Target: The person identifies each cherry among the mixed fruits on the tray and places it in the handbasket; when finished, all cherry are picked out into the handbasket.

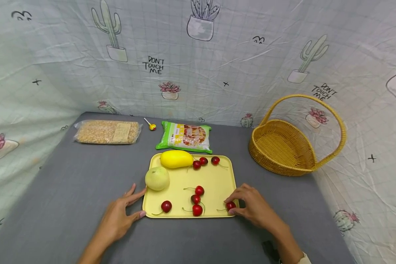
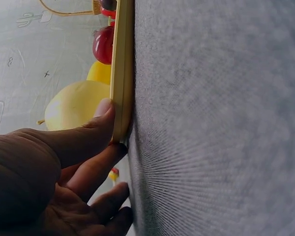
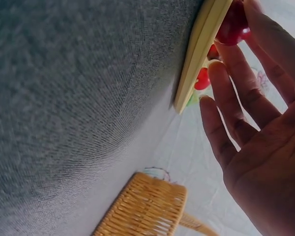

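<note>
A pale yellow tray (image 1: 214, 183) lies on the table, with several red cherries on it. My right hand (image 1: 252, 207) pinches one cherry (image 1: 230, 206) between thumb and fingers at the tray's front right corner; the right wrist view shows that cherry (image 3: 233, 24) just over the rim. At the opposite side, my left hand (image 1: 120, 214) rests its thumb and forefinger against the tray's left edge, the other fingers spread apart. Near it on the tray sit a round pale green fruit (image 1: 157, 178) and a yellow mango-shaped fruit (image 1: 176, 159). Another cherry (image 1: 166, 206) lies at front left.
Behind the tray lie a green-edged food packet (image 1: 188, 136), a lollipop (image 1: 152, 126) and a clear bag of yellow kernels (image 1: 99, 132). A wicker basket (image 1: 277, 169) with a tall handle stands at right. Patterned cloth (image 1: 201, 73) hangs behind the table.
</note>
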`<state>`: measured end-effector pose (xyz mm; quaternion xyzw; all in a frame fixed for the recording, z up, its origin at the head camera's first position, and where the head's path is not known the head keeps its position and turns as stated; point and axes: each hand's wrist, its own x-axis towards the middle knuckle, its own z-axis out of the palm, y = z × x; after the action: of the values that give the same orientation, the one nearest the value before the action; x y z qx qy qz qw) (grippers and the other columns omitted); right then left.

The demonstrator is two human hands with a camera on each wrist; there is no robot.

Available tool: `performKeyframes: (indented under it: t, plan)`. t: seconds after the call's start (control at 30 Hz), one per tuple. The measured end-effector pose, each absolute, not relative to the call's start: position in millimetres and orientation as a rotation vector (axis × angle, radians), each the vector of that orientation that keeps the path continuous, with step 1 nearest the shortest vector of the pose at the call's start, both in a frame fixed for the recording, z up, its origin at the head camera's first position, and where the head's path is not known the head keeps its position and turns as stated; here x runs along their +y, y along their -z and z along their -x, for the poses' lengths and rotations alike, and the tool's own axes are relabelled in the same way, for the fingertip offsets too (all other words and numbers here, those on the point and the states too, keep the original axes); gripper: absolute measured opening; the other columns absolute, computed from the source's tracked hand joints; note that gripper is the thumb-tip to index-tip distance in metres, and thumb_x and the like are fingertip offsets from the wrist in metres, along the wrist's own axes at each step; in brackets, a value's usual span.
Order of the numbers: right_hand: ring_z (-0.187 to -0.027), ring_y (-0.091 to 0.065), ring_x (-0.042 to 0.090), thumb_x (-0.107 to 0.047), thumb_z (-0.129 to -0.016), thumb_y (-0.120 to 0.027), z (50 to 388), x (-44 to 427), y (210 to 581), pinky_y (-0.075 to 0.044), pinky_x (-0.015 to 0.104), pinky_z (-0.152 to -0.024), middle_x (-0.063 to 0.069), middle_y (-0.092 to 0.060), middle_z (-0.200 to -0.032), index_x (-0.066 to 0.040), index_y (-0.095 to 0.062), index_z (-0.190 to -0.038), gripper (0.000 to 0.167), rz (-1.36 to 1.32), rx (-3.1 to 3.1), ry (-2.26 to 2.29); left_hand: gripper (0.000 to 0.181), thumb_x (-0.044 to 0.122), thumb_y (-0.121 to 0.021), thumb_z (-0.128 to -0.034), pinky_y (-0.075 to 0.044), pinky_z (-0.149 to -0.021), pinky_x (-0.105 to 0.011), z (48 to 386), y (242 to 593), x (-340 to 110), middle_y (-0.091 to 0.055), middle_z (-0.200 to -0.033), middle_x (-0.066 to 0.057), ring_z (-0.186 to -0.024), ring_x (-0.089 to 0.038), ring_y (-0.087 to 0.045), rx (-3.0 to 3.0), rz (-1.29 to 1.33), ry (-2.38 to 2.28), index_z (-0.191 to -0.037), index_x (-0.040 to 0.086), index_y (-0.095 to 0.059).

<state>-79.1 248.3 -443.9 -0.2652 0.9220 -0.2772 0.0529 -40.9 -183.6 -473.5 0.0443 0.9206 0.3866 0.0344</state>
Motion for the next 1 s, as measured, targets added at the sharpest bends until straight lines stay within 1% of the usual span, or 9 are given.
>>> performKeyframes:
  t: [0.2,0.33,0.43,0.53,0.67,0.77,1.0]
  plan:
    - [-0.091,-0.061,0.014,-0.019,-0.079,-0.093,83,247,443,-0.054,0.036,-0.079,-0.016,-0.079,-0.103,-0.025,-0.084,-0.106,0.03,0.806,2.826,0.937,0.073,0.015,-0.092,-0.0809,-0.04,-0.116,-0.074,41,473,-185,-0.043,-0.163,-0.026,-0.148,-0.053,-0.044,2.823,-0.109,-1.17,-0.148,0.02,-0.065]
    - [-0.092,-0.063,0.017,-0.015,-0.077,-0.094,86,249,440,-0.057,0.036,-0.078,-0.015,-0.079,-0.104,-0.023,-0.084,-0.107,0.033,0.797,2.868,0.971,0.073,0.016,-0.093,-0.0804,-0.04,-0.115,-0.075,41,473,-184,-0.043,-0.163,-0.026,-0.148,-0.053,-0.045,2.825,-0.107,-1.159,-0.148,0.02,-0.066]
    - [-0.094,-0.066,0.018,-0.013,-0.076,-0.094,89,251,437,-0.058,0.036,-0.079,-0.014,-0.079,-0.105,-0.021,-0.085,-0.107,0.034,0.777,2.896,0.98,0.073,0.018,-0.093,-0.0798,-0.042,-0.113,-0.075,42,473,-184,-0.044,-0.162,-0.026,-0.147,-0.053,-0.046,2.831,-0.112,-1.145,-0.148,0.021,-0.066]
    - [-0.096,-0.068,0.015,-0.011,-0.076,-0.095,92,252,434,-0.06,0.036,-0.083,-0.013,-0.079,-0.105,-0.02,-0.085,-0.108,0.035,0.757,2.93,0.975,0.073,0.019,-0.093,-0.0801,-0.042,-0.113,-0.076,42,473,-184,-0.044,-0.162,-0.026,-0.146,-0.054,-0.045,2.828,-0.116,-1.144,-0.148,0.022,-0.066]
    - [-0.097,-0.071,0.011,-0.007,-0.074,-0.095,96,255,431,-0.063,0.04,-0.085,-0.012,-0.078,-0.104,-0.018,-0.085,-0.107,0.036,0.756,2.978,0.973,0.073,0.017,-0.093,-0.0803,-0.041,-0.113,-0.075,42,472,-184,-0.043,-0.163,-0.026,-0.147,-0.054,-0.044,2.815,-0.111,-1.149,-0.148,0.021,-0.066]
    - [-0.096,-0.072,0.011,-0.005,-0.072,-0.096,99,257,428,-0.064,0.044,-0.084,-0.011,-0.079,-0.103,-0.017,-0.085,-0.106,0.037,0.78,3.015,0.974,0.074,0.017,-0.093,-0.0805,-0.04,-0.114,-0.076,42,472,-184,-0.043,-0.163,-0.026,-0.148,-0.055,-0.043,2.81,-0.108,-1.148,-0.149,0.02,-0.065]
    - [-0.097,-0.074,0.013,-0.003,-0.071,-0.097,108,264,419,-0.065,0.043,-0.084,-0.008,-0.079,-0.103,-0.018,-0.085,-0.106,0.04,0.842,3.096,0.964,0.073,0.016,-0.092,-0.0816,-0.038,-0.115,-0.076,43,471,-184,-0.042,-0.163,-0.026,-0.147,-0.056,-0.042,2.809,-0.113,-1.159,-0.149,0.02,-0.064]
